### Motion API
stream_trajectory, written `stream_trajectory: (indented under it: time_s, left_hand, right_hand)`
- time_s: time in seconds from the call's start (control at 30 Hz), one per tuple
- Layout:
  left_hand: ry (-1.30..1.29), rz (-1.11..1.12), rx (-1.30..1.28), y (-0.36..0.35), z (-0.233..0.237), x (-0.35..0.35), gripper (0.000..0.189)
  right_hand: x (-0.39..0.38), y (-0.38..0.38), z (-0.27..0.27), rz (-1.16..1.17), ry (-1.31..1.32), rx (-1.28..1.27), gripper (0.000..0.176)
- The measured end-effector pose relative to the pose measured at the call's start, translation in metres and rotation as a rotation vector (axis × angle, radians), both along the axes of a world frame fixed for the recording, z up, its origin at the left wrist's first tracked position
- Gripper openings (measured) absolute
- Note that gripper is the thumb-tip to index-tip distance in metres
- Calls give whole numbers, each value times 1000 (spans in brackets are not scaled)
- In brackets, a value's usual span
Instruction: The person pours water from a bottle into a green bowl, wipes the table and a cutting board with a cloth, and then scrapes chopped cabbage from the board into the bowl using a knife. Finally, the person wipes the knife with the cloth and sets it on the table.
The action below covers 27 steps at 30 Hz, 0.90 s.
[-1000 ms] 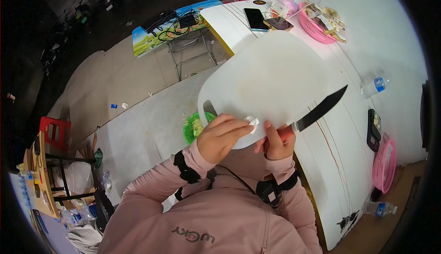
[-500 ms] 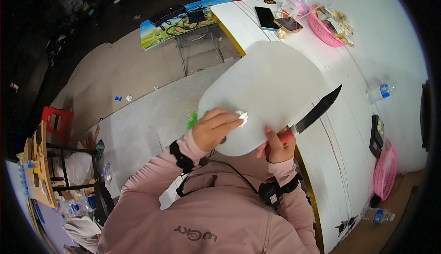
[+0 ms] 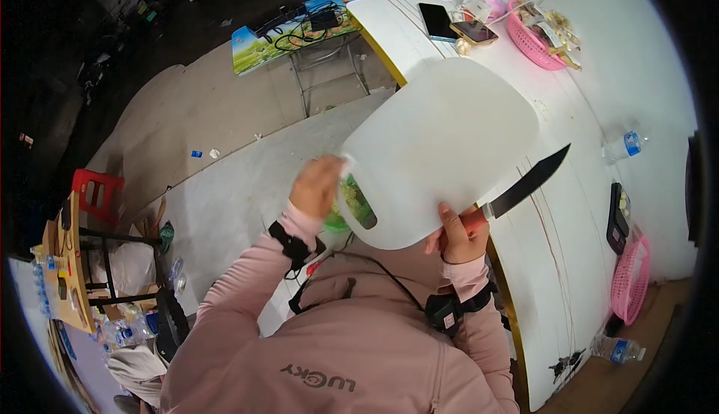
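Observation:
A translucent white cutting board [image 3: 449, 137] is held tilted in front of me, its handle slot toward my body. My right hand [image 3: 460, 236] is closed around the red handle of a knife [image 3: 530, 180] and also pinches the board's near edge, thumb on top. The dark blade points away to the right. At the board's left edge, beside the slot, is my left hand [image 3: 317, 184], smeared by motion, with a bit of white crumpled tissue [image 3: 347, 164] at its fingertips. Through the slot and below it shows a green container [image 3: 335, 223] with greenery inside, mostly hidden.
On the white table [image 3: 558, 279] lie two phones, a pink basket [image 3: 533, 39] with food, a plastic bottle [image 3: 623, 146], a black tray [image 3: 617, 219] and another pink basket [image 3: 629, 279]. A patterned folding table [image 3: 262, 53] with cables stands beyond. A red stool [image 3: 97, 193] is at left.
My left hand has slid left with the tissue, from the board's face to its edge, uncovering the handle slot. The board and knife have shifted slightly right.

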<state>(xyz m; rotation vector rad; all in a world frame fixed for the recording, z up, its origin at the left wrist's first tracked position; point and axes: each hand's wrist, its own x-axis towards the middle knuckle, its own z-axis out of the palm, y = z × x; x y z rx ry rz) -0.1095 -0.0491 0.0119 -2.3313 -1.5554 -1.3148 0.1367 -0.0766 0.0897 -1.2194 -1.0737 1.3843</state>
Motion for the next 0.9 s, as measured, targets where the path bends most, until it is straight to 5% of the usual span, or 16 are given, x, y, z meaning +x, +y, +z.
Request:
stream_trajectory:
  time_s: [0.03, 0.1, 0.17, 0.23, 0.37, 0.43, 0.53, 0.67, 0.83, 0.9]
  left_hand:
    - [1, 1, -2, 0, -6, -8, 27]
    - [-401, 203, -279, 2, -11, -20, 31]
    - [-394, 187, -248, -13, 21, -7, 33]
    - [-45, -164, -57, -25, 40, 1, 34]
    - [-45, -486, -52, -40, 54, 36, 34]
    - [85, -476, -107, -43, 51, 41, 33]
    - [257, -39, -113, -27, -1, -1, 31]
    - [61, 76, -49, -28, 37, -14, 31]
    - [267, -484, -9, -46, 64, 33, 36]
    - [220, -415, -2, -41, 30, 30, 35]
  right_hand:
    - [0, -1, -1, 1, 1, -2, 22]
    - [2, -2, -2, -23, -53, -3, 21]
    - [4, -1, 0, -21, -18, -9, 21]
    - [4, -1, -1, -7, 21, -17, 21]
    - [2, -1, -1, -52, -18, -1, 19]
    - [4, -2, 0, -57, -27, 9, 19]
    - [6, -3, 0, -106, -7, 39, 18]
    - [8, -2, 3, -151, 21, 37, 18]
    - [6, -2, 3, -126, 47, 12, 19]
    - [7, -5, 1, -172, 0, -49, 23]
